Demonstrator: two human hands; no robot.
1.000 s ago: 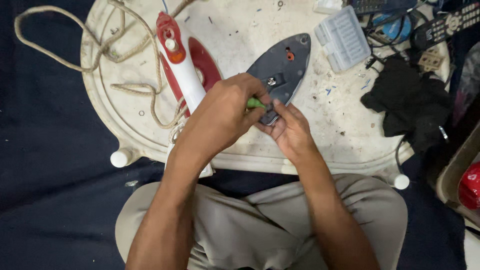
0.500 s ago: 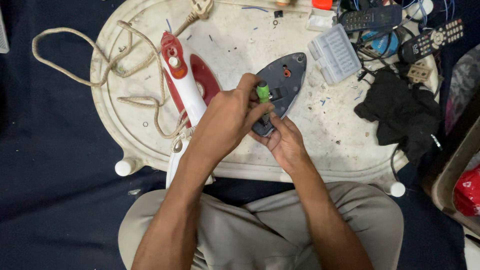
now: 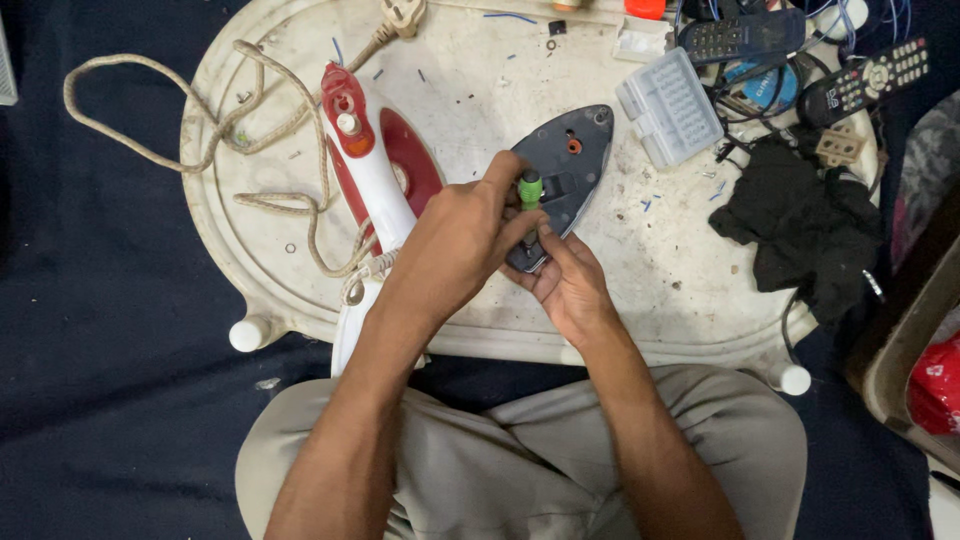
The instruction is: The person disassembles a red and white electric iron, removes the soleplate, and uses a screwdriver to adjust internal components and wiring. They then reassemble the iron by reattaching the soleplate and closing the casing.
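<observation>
1. Dark blue cloth covers the floor around a low, scuffed white round table, and the person sits at its near edge, knees in grey trousers under the rim.
2. On the left of the tabletop lies the red and white upper body of a clothes iron, with its braided beige cord looping off the table's left side and back to a plug at the far edge.
3. To the right stand a clear plastic bit case, two remote controls among tangled wires, and a crumpled black cloth; small blue scraps and washers speckle the surface.
4. Nothing lies between the hands and their work; the iron body is just beside the left wrist.
5. The grey soleplate housing, pointed at its far end and showing an orange ring near the tip, lies at the table's middle with its blunt near end under the hands.
6. The left hand is clenched around a small screwdriver with a green handle, held upright with the handle top showing above the fingers and the tip down on the housing's near half.
7. The right hand cups the housing's near end from below, fingers closed on its edge and thumb touching the screwdriver shaft.
</observation>
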